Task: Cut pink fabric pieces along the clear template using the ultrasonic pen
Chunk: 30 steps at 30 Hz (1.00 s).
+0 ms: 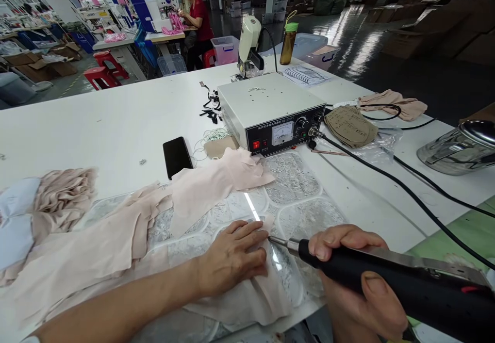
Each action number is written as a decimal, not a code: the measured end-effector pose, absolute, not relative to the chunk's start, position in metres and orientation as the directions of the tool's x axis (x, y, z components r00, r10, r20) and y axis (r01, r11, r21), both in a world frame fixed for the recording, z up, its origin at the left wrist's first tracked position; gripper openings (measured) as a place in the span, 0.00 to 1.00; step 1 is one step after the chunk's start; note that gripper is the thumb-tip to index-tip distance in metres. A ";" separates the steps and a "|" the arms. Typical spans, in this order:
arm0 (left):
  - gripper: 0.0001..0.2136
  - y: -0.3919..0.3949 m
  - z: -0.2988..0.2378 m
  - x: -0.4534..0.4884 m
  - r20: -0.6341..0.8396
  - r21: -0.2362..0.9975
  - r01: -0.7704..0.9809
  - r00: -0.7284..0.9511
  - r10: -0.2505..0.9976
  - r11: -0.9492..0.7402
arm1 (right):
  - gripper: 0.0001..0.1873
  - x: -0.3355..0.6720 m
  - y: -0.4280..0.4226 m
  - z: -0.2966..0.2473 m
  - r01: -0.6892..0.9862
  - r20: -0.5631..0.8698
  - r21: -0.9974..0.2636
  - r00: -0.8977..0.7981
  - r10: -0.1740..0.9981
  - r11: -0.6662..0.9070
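My left hand [235, 258] lies palm down with its fingers stretched over a pale pink fabric piece [247, 301], pressing it to a clear plastic template sheet [296, 183]. My right hand [348, 301] is wrapped round a black handheld ultrasonic welder [421, 289]. Its metal tip points left and ends right beside my left fingertips, at the fabric's edge; whether it touches the cloth is hard to tell. Another pink fabric piece [220, 178] rests crumpled farther back on the template. More stacked fabric [88, 250] spreads to the left of my forearm.
Behind the template stands a control box [270, 105] with a cable [386, 175] running right. A phone [177, 157], brown pattern pieces [350, 126], a steel canister [460, 147] and a green-lidded bottle [289, 44] occupy the table [127, 126]. A person in red [199, 15] sits beyond.
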<state>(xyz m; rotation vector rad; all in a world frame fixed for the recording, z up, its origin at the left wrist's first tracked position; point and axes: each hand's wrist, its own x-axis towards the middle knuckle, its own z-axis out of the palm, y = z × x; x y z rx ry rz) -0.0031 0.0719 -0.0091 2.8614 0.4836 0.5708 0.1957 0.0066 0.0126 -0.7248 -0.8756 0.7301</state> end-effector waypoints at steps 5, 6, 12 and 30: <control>0.12 0.072 -0.011 -0.003 0.360 0.245 0.267 0.868 0.343 -0.932 | 0.09 0.193 0.006 0.017 -0.277 0.384 -0.800 0.447 0.808 0.533; 0.12 0.072 -0.011 -0.003 0.361 0.246 0.266 0.867 0.343 -0.932 | 0.09 0.193 0.007 0.018 -0.275 0.388 -0.799 0.444 0.808 0.535; 0.13 0.073 -0.008 -0.002 0.358 0.246 0.264 0.869 0.341 -0.933 | 0.06 0.194 0.012 0.021 -0.245 0.447 -0.789 0.403 0.799 0.564; 0.13 0.074 -0.008 -0.004 0.350 0.238 0.248 0.880 0.321 -0.939 | 0.10 0.201 -0.018 0.019 -0.309 0.339 -0.834 0.368 0.866 0.457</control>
